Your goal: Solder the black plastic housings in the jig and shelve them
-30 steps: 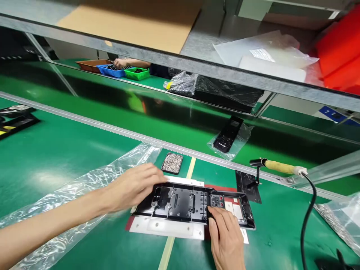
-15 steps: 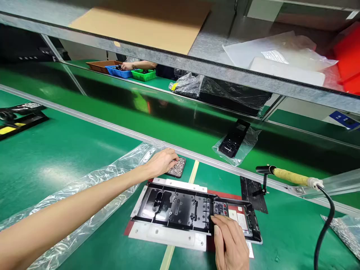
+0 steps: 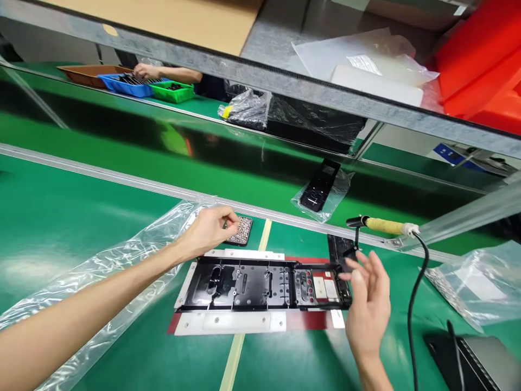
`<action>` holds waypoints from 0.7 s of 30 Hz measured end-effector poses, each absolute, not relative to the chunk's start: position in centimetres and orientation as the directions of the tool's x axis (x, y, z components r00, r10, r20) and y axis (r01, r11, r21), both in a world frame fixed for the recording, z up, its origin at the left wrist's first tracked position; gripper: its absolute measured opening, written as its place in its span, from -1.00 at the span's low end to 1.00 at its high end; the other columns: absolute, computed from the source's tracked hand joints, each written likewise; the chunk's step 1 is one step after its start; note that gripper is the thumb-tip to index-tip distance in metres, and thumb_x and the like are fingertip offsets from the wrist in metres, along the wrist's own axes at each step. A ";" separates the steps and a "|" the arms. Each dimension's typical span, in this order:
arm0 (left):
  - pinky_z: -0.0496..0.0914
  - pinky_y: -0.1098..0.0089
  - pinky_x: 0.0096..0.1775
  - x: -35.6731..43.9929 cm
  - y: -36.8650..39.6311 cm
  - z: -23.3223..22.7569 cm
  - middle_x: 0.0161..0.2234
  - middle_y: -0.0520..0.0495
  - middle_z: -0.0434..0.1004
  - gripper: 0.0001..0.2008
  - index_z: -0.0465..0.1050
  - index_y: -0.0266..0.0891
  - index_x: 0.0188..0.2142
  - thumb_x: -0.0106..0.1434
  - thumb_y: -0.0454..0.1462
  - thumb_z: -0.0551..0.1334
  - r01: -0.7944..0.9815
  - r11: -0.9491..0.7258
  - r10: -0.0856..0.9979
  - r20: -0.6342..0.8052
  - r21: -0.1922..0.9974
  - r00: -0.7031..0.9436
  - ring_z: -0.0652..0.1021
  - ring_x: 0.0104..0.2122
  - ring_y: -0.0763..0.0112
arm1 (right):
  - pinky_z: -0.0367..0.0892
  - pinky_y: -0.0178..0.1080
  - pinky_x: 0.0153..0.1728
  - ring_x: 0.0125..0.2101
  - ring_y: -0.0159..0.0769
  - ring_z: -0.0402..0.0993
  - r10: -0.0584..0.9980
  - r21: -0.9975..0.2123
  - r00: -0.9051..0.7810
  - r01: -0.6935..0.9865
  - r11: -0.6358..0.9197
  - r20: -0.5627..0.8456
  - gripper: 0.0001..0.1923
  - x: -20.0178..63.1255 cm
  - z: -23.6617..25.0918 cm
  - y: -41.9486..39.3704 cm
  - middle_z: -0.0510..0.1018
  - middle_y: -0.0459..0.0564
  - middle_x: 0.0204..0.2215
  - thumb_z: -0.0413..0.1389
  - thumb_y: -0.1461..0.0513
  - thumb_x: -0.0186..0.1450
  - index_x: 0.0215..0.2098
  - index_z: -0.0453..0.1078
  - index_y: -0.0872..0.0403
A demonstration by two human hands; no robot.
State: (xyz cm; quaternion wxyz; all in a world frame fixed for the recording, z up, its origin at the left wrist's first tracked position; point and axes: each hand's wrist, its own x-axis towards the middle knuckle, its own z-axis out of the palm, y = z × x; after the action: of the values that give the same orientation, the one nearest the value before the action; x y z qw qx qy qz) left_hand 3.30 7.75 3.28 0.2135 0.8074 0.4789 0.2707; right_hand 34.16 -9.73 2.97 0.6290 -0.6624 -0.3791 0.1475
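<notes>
My left hand [image 3: 214, 228] is pinched closed just off the left edge of a small dark tray [image 3: 241, 232] full of tiny shiny metal pieces. What its fingertips hold, if anything, is too small to make out. A long black plastic housing [image 3: 248, 287] lies open side up in a white-and-red fixture [image 3: 244, 322]. By the housing's right end, my right hand [image 3: 368, 304] is raised, palm turned inward, with its fingers apart and nothing visible in them.
A tool with a yellow-wrapped grip [image 3: 386, 226] rests in a stand, its black cable [image 3: 413, 304] hanging to the right. Plastic film [image 3: 122, 277] lies at left; a bagged black panel [image 3: 321, 187] sits behind. Across the partition, another person's hand [image 3: 147, 71] is over a blue bin [image 3: 126, 87].
My left hand has drawn back from the metal pieces and pinched up. My right hand has lifted off the housing and opened at its right end. The view has shifted right; the housing sits straighter.
</notes>
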 end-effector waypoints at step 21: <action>0.45 0.39 -0.13 8.1 -2.5 3.0 -0.20 -0.01 0.60 -0.83 0.59 -0.19 -0.18 0.46 -0.30 0.19 0.370 -0.671 0.609 0.194 0.642 0.769 0.54 -0.18 0.41 | 0.48 -0.06 0.04 -0.12 -0.28 0.57 0.234 -0.740 0.714 0.563 0.369 0.660 -0.72 39.6 7.7 0.4 0.58 0.06 -0.13 0.01 0.03 0.43 -0.14 0.35 0.08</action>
State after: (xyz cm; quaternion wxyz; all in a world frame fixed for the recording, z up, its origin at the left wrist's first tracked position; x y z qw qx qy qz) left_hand 8.15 -2.48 3.04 0.2982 0.8919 0.2746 0.2006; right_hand 39.62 0.41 7.69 0.7442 -0.5507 -0.3617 -0.1103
